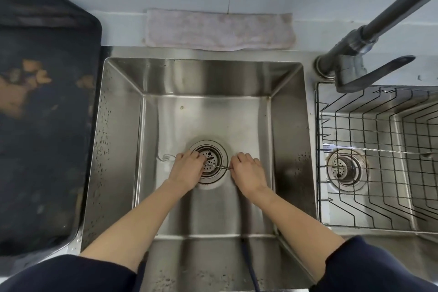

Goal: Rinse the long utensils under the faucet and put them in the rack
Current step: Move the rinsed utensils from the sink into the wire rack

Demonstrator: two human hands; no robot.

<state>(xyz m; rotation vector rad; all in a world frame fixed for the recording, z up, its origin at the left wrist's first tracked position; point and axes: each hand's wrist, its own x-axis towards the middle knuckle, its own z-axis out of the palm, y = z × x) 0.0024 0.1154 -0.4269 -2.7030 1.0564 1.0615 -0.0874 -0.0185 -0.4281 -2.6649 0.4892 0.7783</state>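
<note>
**Inspector:** Down at the floor of the square stainless steel sink basin (123, 149), both hands are working over the round perforated metal drain strainer (209, 161). A thin, long twisted-metal utensil (221, 167) is lying across the strainer between them.

**Assistant:** How are the fingers sitting?

**Inspector:** The left hand (187, 169) is curling its fingers down onto the utensil's left portion, hiding that part. The right hand (247, 170) is pinching the shaft at its right end, fingers narrow and bent. What looks like a small fork-like head (167, 157) is showing on the basin floor just left of the left hand; I cannot tell whether it belongs to the same piece.

**Assistant:** What is standing around the work?

**Inspector:** A dark grey faucet with a flat lever handle (355, 64) is rising at the right rear corner, its spout angling up and out of view toward the right. Just right of the basin, a black wire dish rack (379, 161) is sitting inside a second steel basin, and a second long twisted-metal utensil with a fork head (369, 150) is already lying across its wires. A pale pink folded cloth (218, 29) is lying along the ledge behind the sink. A dark, stained tray (47, 125) is occupying the counter on the left.

**Assistant:** Room to move?

**Inspector:** Steep basin walls are enclosing the hands on all sides; the steel rim strip between the two basins is separating them from the rack. A dark blue cord (248, 265) is hanging over the near wall.
</note>
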